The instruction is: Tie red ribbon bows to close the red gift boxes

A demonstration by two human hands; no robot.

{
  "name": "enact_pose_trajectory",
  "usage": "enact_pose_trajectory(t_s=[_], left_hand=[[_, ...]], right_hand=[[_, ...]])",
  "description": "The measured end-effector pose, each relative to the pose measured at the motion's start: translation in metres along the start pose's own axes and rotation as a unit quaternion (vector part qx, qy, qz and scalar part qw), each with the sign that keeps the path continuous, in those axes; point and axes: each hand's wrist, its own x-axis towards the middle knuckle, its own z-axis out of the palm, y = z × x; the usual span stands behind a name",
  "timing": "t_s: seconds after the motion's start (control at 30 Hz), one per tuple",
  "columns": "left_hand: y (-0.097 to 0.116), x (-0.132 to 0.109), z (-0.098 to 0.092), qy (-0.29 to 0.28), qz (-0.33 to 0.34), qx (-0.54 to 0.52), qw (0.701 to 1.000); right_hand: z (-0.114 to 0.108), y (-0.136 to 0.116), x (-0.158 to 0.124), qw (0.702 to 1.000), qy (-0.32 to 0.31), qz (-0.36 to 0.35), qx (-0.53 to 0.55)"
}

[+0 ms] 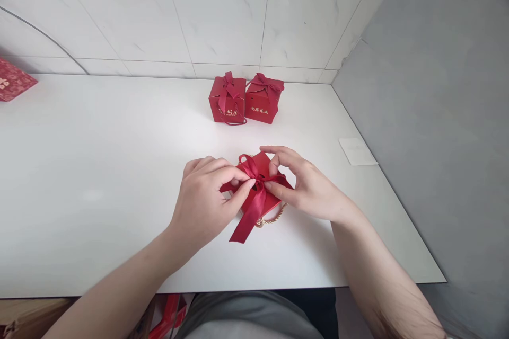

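Observation:
A small red gift box [263,165] sits on the white table [99,169] in front of me, with a gold cord handle poking out beneath it. A red satin ribbon [254,204] lies over its top, one tail hanging toward me. My left hand [207,198] pinches the ribbon at the knot from the left, fingers closed. My right hand [304,183] pinches the ribbon from the right, thumb and forefinger closed on a loop.
Two finished red boxes [227,98] [262,98] with bows stand side by side at the back by the tiled wall. A white card [357,151] lies at the right. A red patterned item [14,80] sits at the far left edge. A grey wall bounds the right.

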Motion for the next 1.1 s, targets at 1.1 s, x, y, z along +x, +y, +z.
enact_pose_trajectory(t_s=[1.1], left_hand=[[-0.003,0.001,-0.002,-0.050,0.032,-0.038,0.998]], right_hand=[[-0.001,0.003,-0.001,0.995,0.049,-0.074,-0.041]])
